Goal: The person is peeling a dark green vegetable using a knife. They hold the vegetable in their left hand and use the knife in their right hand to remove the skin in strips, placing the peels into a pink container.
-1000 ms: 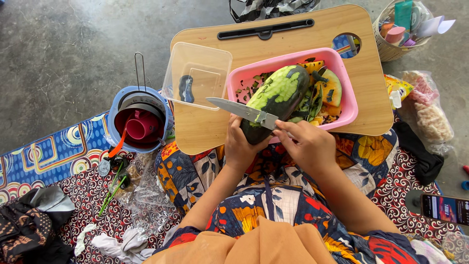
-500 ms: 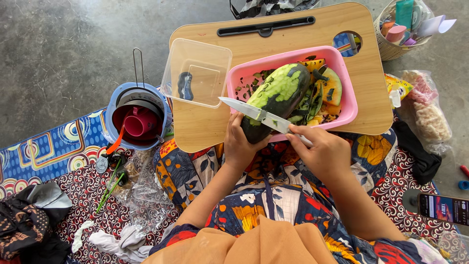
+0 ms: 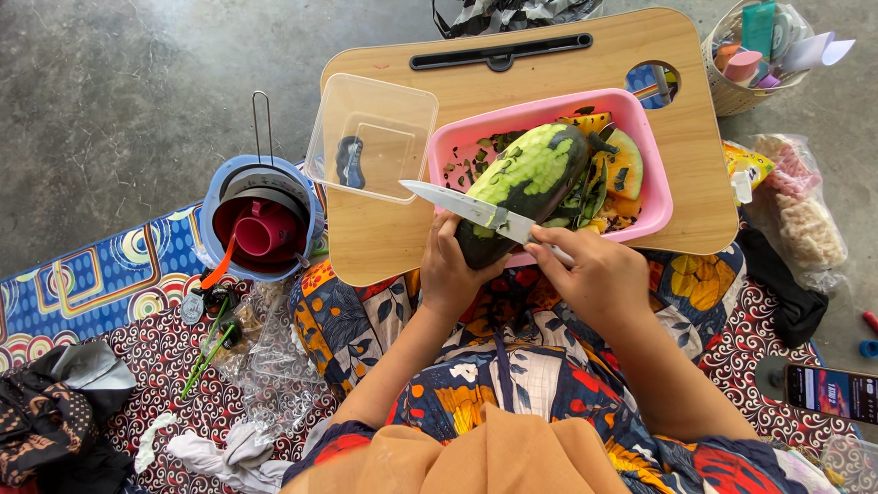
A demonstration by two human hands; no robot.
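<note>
My left hand [image 3: 450,273] grips the near end of a dark green watermelon [image 3: 525,186], partly peeled to pale green, which leans over the near rim of a pink tub [image 3: 657,197]. A long kitchen knife [image 3: 462,207] is held in my right hand [image 3: 590,274]; its blade lies across the melon's lower part and points left. The tub holds cut orange-fleshed melon pieces [image 3: 623,165] and scraps of peel.
The tub stands on a small wooden lap table [image 3: 384,236] beside a clear plastic box [image 3: 373,137]. A blue pot [image 3: 261,224] with a pink cup sits at the left on a patterned mat. A basket [image 3: 752,46], snack bags [image 3: 797,210] and a phone [image 3: 834,391] lie at the right.
The knife has shifted slightly back and forth across the melon's near end, with my right hand moving a little right then left. My left hand's grip is unchanged.
</note>
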